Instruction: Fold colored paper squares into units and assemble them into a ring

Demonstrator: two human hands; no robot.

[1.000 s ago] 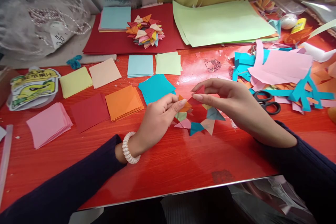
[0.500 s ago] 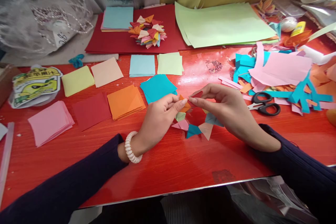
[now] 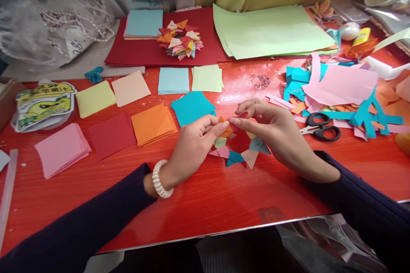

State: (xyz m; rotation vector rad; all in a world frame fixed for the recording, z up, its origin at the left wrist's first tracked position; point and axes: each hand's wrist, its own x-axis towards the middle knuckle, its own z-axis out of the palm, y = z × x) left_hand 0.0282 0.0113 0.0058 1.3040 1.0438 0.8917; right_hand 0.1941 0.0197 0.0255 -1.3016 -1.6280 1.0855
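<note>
My left hand (image 3: 199, 144) pinches an orange folded paper piece (image 3: 226, 130) between thumb and fingers. Close beside it, my right hand (image 3: 272, 130) pinches a red folded paper piece (image 3: 243, 115), whose far part the fingers cover. Below both hands hangs a ring of joined folded papers (image 3: 235, 158) in green, pink, teal, peach and grey-blue; part of it is hidden behind my right hand. Just left of my left hand lies a stack of teal paper squares (image 3: 192, 107). Black-handled scissors (image 3: 321, 126) rest to the right of my right hand.
Stacks of orange (image 3: 153, 125), red (image 3: 112, 136) and pink paper squares (image 3: 62, 150) lie on the left. A finished-looking multicolour paper ring (image 3: 180, 39) sits at the back on red sheets. Green sheets (image 3: 275, 30) lie beside it. Paper scraps (image 3: 341, 85) are heaped at right.
My right hand's fingers have lifted and spread slightly, while its thumb stays at the red piece. The hanging paper ring has shifted a little; my left hand is nearly still.
</note>
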